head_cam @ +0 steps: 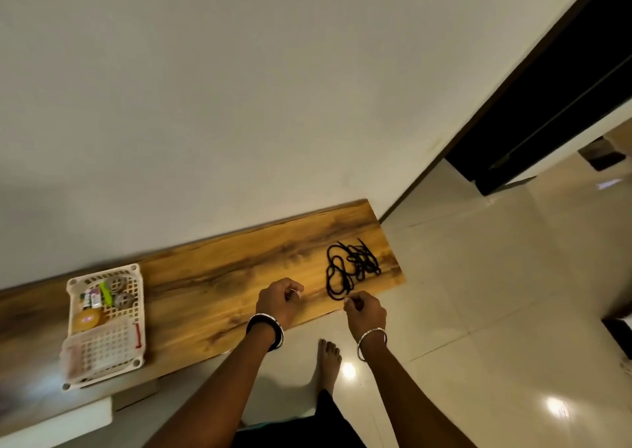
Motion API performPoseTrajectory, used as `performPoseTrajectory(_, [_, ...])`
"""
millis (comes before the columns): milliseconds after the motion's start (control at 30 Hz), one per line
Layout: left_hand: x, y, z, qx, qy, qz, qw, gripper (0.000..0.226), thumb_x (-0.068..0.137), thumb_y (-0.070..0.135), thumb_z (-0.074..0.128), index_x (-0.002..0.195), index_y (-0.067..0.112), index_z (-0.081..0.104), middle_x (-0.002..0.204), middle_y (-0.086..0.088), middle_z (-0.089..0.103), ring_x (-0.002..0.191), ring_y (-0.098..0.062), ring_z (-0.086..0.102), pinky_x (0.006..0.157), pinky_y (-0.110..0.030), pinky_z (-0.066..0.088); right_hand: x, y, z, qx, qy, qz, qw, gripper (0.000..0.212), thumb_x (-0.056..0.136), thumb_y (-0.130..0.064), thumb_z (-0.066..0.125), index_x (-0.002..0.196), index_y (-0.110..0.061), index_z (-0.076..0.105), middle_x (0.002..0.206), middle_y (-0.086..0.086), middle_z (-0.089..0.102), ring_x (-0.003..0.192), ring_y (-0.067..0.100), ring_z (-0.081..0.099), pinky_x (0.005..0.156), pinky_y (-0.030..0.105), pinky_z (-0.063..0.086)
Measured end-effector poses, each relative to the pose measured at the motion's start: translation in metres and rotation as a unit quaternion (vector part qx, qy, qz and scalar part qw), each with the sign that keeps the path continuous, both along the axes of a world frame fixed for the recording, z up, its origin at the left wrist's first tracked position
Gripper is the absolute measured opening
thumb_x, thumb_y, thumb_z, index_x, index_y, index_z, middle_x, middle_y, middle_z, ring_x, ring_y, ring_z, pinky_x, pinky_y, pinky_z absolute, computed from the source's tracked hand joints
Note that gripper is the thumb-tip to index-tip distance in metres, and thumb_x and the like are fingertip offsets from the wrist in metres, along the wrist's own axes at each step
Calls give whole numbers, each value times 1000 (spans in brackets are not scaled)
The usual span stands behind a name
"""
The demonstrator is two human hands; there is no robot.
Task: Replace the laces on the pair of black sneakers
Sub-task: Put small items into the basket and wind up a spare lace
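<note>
Left hand [278, 299] hangs over the bench's [212, 276] front edge, near the right end. Its fingers are curled in; can't tell if it holds anything. Right hand [365, 311] is just past the front edge, by the right front corner. Its fingers are curled w/ the tips pinched close, right next to the near loop of the black laces [352, 266]. Can't tell if it has hold of the lace or is only beside it. Both wrists wear bangles [371, 337].

Laces lie in a loose, tangled heap on the bench's right end, btwn back and front edge. Bench is long, brown wood w/ dark streaks. Its back edge is against a plain pale wall [239, 88]. At the left end sits a cream plastic basket [139, 297] full of holes, w/ small things inside.

Floor [496, 294] is shiny pale tile w/ bright light spots. One bare foot [329, 358] stands on it, below the hands. Dark door [564, 88] is on the room's right side.
</note>
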State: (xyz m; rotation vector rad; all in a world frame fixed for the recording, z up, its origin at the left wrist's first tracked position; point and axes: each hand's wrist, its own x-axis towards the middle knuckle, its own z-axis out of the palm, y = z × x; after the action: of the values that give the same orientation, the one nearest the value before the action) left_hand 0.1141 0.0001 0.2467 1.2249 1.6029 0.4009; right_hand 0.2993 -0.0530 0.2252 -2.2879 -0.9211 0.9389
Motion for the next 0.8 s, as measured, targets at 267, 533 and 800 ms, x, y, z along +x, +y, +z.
performPoseTrajectory(267, [92, 47, -45, -36, 46, 14, 998, 19, 91, 9, 59, 94, 19, 74, 91, 0, 74, 88, -18, 68, 80, -31, 55, 103, 61, -62, -90, -1, 34, 995, 9, 91, -15, 70, 95, -10, 75, 90, 10, 76, 90, 28, 70, 79, 26, 50])
performPoseTrajectory(533, [130, 86, -96, -32, 66, 53, 996, 19, 91, 10, 61, 90, 25, 72, 84, 7, 70, 77, -10, 63, 67, -20, 44, 146, 153, -135, -146, 3, 93, 985, 9, 91, -14, 67, 97, -12, 74, 100, 12, 74, 98, 31, 68, 82, 31, 50])
performPoseTrajectory(800, [127, 99, -129, -29, 70, 86, 993, 21, 93, 10, 61, 89, 29, 69, 77, 8, 71, 77, -8, 67, 72, -23, 50, 139, 204, -184, -218, -24, 162, 962, 29, 90, -25, 74, 113, -8, 73, 114, 12, 73, 110, 33, 66, 88, 34, 52])
